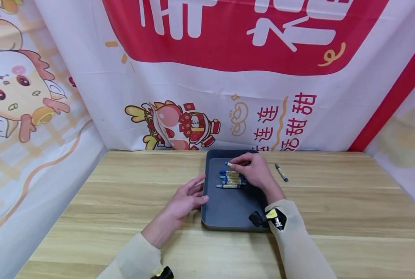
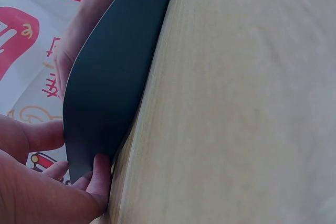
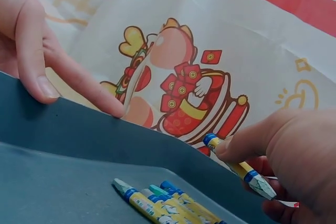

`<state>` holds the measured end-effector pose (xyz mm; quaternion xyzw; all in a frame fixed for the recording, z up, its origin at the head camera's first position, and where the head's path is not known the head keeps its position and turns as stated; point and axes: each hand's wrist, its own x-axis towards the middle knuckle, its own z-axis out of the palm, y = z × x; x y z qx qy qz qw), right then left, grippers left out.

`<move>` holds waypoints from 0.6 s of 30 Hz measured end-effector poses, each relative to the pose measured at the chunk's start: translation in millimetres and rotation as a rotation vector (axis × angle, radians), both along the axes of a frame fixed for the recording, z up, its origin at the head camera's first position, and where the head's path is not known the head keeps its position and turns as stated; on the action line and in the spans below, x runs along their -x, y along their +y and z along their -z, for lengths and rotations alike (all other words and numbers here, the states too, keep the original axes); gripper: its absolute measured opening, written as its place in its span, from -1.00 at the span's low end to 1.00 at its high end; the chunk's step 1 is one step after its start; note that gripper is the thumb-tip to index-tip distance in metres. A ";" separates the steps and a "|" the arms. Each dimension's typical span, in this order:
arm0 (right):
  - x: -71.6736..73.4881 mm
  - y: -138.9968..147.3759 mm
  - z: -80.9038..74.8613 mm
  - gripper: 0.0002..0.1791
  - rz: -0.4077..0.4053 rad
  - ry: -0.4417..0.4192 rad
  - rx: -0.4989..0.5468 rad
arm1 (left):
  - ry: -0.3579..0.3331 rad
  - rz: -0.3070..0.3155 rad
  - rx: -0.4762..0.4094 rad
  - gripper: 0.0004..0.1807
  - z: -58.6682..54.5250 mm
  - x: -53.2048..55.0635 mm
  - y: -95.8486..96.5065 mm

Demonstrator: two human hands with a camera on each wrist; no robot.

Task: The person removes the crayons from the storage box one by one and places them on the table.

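My right hand (image 1: 255, 169) pinches a crayon (image 3: 245, 172) between thumb and fingers, above the far part of a dark grey tray (image 1: 235, 209). This crayon has a yellow wrapper, blue bands and a pale greyish tip. Several similar crayons (image 3: 144, 206) lie roughly side by side on the tray floor, their tips in blue, teal and grey tones. Against the tray's left wall rests my left hand (image 1: 184, 199), its fingers mostly extended, touching the rim and outer side. In the left wrist view, the tray's outer wall (image 2: 113, 72) hides the crayons.
One more crayon (image 1: 282, 173) lies on the wooden table (image 1: 333, 217) right of the tray. A printed cloth (image 1: 179, 85) hangs behind the table's back edge, near the tray's far end. Another cloth (image 1: 30, 155) hangs along the left side.
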<state>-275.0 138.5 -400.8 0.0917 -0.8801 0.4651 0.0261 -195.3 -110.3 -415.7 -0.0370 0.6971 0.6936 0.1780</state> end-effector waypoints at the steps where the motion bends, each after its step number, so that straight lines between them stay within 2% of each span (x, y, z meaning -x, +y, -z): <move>1: -0.3 0.7 -0.9 -0.83 0.007 -0.001 0.004 | 0.000 0.001 -0.001 -0.19 0.0 0.0 0.1; 10: 0.6 9.4 -7.9 -0.80 0.024 0.041 0.043 | 0.006 0.000 -0.003 -0.19 -0.6 0.1 0.1; 18: -1.1 30.7 -12.9 -0.75 0.073 -0.024 0.119 | 0.002 -0.005 0.002 -0.20 0.4 0.5 -0.2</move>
